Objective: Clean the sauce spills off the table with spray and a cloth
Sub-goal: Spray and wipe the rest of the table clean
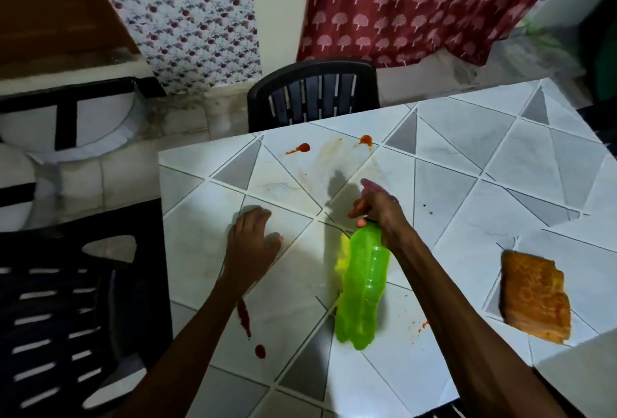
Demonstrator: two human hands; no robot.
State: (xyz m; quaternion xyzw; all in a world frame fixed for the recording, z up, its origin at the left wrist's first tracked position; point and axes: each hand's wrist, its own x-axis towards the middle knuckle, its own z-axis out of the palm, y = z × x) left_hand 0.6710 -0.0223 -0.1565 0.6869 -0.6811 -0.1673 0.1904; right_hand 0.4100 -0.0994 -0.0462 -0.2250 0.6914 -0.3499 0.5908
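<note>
The right hand (377, 207) grips the green spray bottle (362, 287) at its neck (left hand (253, 244) spread flat on the table (467, 137)).

bottle (362, 287) on table (467, 163), cloth (536, 300) right

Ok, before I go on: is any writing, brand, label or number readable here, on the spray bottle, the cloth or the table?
No readable text anywhere in this view.
The green spray bottle, gripped near its top by the right hand: no label or print shows on the visible side.
The orange cloth: textured pattern only, no words.
The table: triangle tile pattern, no text.
The red curtain: tree print, no lettering.
</note>
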